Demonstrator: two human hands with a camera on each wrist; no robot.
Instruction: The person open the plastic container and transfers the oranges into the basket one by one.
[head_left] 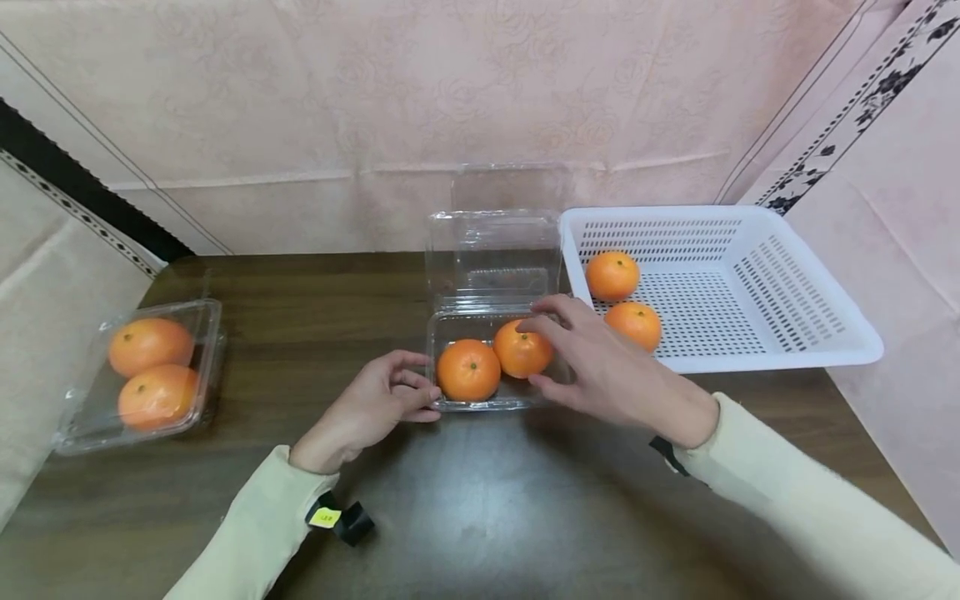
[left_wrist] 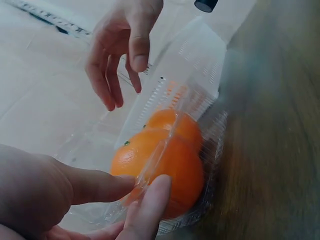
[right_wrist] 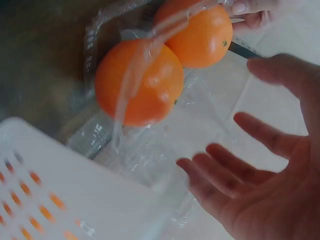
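Observation:
A clear plastic clamshell box [head_left: 480,407] lies open on the table, its lid [head_left: 495,237] raised at the back. Two oranges sit side by side in its base, a left orange [head_left: 468,371] and a right orange [head_left: 522,350]. My left hand [head_left: 378,400] pinches the box's left rim between thumb and finger, as the left wrist view shows. Above the box's right side hovers my right hand [head_left: 607,362], fingers spread and loosely bent. In the right wrist view that hand [right_wrist: 270,165] holds nothing and is apart from the oranges [right_wrist: 140,82].
A white perforated basket [head_left: 772,360] stands at the right, with two oranges [head_left: 612,276] at its left end. On the far left, a closed clear box [head_left: 213,317] contains two more oranges [head_left: 157,397]. Pale pink cloth [head_left: 480,92] hangs behind the wooden table [head_left: 465,517].

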